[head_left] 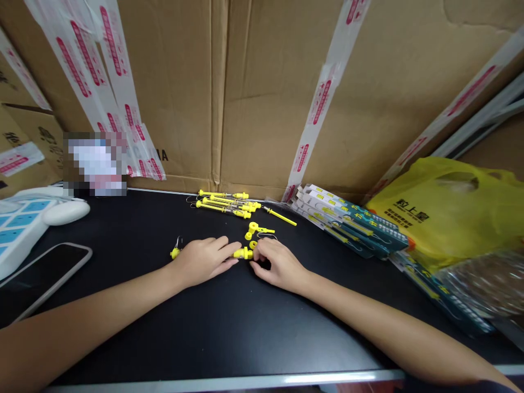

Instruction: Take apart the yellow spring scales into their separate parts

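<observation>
My left hand (pixel 204 261) is closed over a thin yellow rod-shaped tool (pixel 243 253), which lies sideways low over the black table. The tool's left end, with a wire hook, sticks out by my wrist; its middle is hidden under my fingers. At the right end, my right hand (pixel 278 265) pinches the tip between thumb and forefinger, so the tip itself is partly covered. Just beyond my right fingers lie small yellow rings (pixel 248 236), a yellow piece with an arm (pixel 262 229) and a bent wire.
Several similar yellow tools (pixel 225 204) are heaped farther back. Stacked printed boxes (pixel 347 218) and a yellow plastic bag (pixel 446 207) stand right. A phone (pixel 45 278), a power strip (pixel 24 229) and a white mouse-shaped object (pixel 66 213) lie left. Cardboard (pixel 266 109) walls the back.
</observation>
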### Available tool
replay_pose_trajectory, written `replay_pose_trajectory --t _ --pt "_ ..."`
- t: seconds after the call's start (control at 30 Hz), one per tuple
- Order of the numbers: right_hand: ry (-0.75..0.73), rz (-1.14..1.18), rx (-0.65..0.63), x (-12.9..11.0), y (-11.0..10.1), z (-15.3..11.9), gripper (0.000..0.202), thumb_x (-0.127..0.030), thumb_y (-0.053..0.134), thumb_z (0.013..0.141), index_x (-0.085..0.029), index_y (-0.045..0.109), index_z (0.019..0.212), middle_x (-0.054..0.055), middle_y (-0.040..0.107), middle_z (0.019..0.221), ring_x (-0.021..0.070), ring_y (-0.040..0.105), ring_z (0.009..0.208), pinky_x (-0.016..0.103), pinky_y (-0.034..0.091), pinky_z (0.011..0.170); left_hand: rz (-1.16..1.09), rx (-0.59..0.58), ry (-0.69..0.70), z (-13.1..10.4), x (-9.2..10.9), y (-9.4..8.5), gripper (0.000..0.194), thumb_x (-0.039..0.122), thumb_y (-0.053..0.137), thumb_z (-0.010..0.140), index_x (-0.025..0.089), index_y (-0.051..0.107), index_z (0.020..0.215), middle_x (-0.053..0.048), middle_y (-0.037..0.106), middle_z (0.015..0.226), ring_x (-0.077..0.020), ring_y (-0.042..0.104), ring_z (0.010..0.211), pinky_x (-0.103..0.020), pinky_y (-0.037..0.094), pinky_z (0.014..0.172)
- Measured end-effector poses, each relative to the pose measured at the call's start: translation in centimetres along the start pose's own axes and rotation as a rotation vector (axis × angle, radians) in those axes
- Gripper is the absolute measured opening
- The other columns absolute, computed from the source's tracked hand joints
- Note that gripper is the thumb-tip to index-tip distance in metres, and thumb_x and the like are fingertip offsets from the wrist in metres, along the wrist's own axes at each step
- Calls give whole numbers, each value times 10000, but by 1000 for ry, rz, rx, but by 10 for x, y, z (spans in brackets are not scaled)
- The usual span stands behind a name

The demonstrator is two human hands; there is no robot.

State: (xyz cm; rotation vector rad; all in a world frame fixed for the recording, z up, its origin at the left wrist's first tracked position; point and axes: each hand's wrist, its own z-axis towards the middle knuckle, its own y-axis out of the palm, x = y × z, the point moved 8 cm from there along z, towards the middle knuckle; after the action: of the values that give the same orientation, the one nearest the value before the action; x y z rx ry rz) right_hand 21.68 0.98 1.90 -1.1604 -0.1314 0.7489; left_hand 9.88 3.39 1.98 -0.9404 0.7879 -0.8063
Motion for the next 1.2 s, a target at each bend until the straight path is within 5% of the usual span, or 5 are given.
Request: replay_pose_trajectory --t 0.1,0.27,0.4,0.63,1.2 --pt "-2 -40 -11 0 0 0 19 -186 534 813 -189 521 827 12 540 728 156 487 691 288 393 669 2 -4 0 0 0 0 291 385 365 949 244 501 1164 11 584 856 -140 612 727 -240 409 580" --pt "24 12 -9 2 -2 -2 322 -362 552 850 -176 486 1106 20 542 767 167 512 724 314 415 712 15 8 40 1 3 -2 288 381 377 945 234 509 1154 11 582 848 -139 601 715 -247 405 572" --pt "-46 -11 -34 -5 -1 -1 378 -482 555 835 -175 510 1051 37 564 783 176 507 722 312 404 689 37 42 128 0 12 -7 305 384 374 946 223 499 1172 7 593 846 -141 585 704 -251 394 562" --pt "-125 -93 8 -12 0 0 283 -446 464 900 -173 526 865 53 579 756 173 473 684 290 364 639 8 83 178 2 16 -9 317 392 385 940 198 524 1149 -7 605 823 -135 569 714 -243 402 593" --pt "-5 70 43 0 -2 -3 183 -344 548 865 -195 510 966 39 599 797 174 539 735 318 424 712 1 178 97 1 10 -18 294 327 446 923 172 473 1172 -49 581 950 -174 566 845 -277 460 702"
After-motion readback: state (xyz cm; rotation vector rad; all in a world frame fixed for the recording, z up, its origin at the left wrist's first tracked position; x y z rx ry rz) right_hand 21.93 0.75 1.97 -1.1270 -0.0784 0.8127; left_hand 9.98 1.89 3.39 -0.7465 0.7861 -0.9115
